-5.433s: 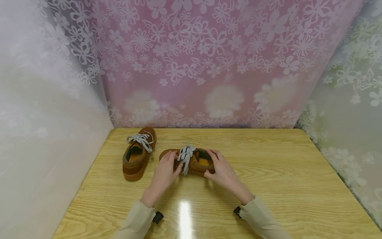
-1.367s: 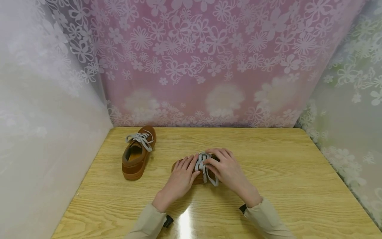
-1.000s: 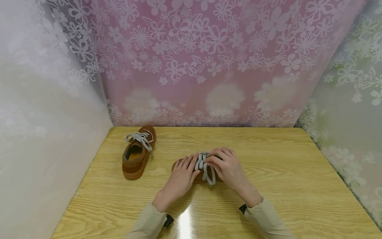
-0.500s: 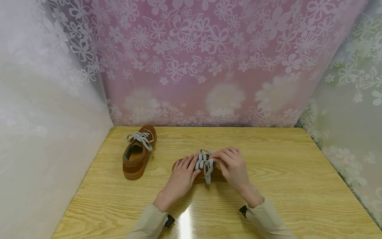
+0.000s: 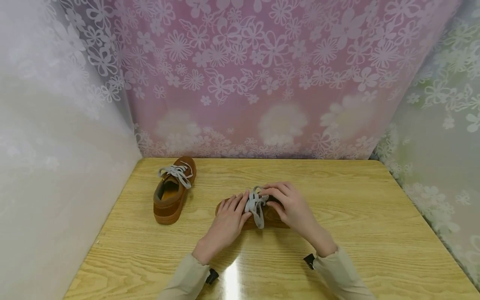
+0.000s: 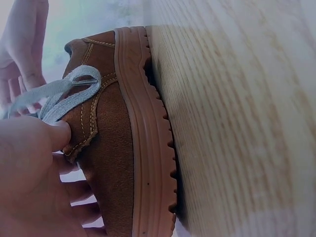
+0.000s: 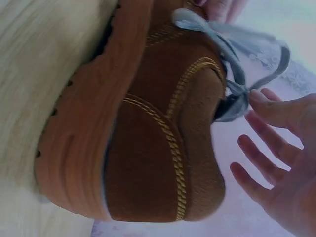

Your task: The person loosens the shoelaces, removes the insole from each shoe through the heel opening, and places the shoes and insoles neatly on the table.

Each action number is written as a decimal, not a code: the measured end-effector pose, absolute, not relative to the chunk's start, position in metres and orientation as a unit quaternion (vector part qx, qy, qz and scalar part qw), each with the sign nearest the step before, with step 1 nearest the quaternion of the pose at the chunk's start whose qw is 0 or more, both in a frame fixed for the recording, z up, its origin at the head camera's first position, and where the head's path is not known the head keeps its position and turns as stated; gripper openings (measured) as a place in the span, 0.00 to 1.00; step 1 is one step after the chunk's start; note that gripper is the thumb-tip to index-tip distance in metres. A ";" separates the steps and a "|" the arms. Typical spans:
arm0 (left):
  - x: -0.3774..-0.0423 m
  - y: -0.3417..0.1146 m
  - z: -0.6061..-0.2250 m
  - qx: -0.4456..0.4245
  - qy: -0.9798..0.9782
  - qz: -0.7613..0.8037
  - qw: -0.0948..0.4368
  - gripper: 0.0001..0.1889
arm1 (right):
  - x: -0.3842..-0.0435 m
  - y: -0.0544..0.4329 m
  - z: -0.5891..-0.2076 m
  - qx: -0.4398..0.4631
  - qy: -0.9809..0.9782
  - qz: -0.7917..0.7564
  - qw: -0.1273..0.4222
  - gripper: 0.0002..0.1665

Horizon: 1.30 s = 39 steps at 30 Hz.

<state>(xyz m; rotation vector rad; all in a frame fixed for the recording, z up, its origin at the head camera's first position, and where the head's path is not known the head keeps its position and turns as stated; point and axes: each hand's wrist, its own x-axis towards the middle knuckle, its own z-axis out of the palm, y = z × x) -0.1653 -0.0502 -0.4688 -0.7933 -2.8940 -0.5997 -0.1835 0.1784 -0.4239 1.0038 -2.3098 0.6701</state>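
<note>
A brown lace-up shoe [image 5: 276,217] stands on the table with its toe to the left in the head view. My left hand [image 5: 224,228] grips its front part, fingers over the toe and thumb by the laces. Grey shoelaces [image 5: 256,205] lie across the shoe, and one loop [image 6: 85,79] hangs down the near side in the left wrist view. At the lacing's ankle end, my right hand [image 7: 291,143] pinches the lace [image 7: 239,101] between thumb and index finger; its other fingers stay spread. The hands cover the toe and part of the shoe's opening.
A second brown shoe [image 5: 166,210] with grey laces stands at the table's left side, toe towards the back. Below is a wood-grain table [image 5: 360,233]. A pink floral curtain [image 5: 240,96] hangs behind it, with pale sheets on both sides.
Since the oldest frame, the shoe has shifted right and nearer. My right hand has gone from the heel to the laces, lately drawing a lace end; the hanging loop has moved left.
</note>
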 end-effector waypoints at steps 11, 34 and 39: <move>-0.166 -0.051 -0.469 -0.258 -0.943 -0.205 0.040 0.32 | -0.187 0.169 -0.437 0.359 -0.851 0.219 0.313 0.08; -0.167 -0.051 -0.470 -0.258 -0.943 -0.205 0.048 0.32 | -0.176 0.176 -0.408 0.311 -0.751 0.377 0.444 0.07; -0.167 -0.051 -0.471 -0.259 -0.943 -0.205 0.046 0.32 | -0.175 0.181 -0.408 0.306 -0.751 0.387 0.439 0.08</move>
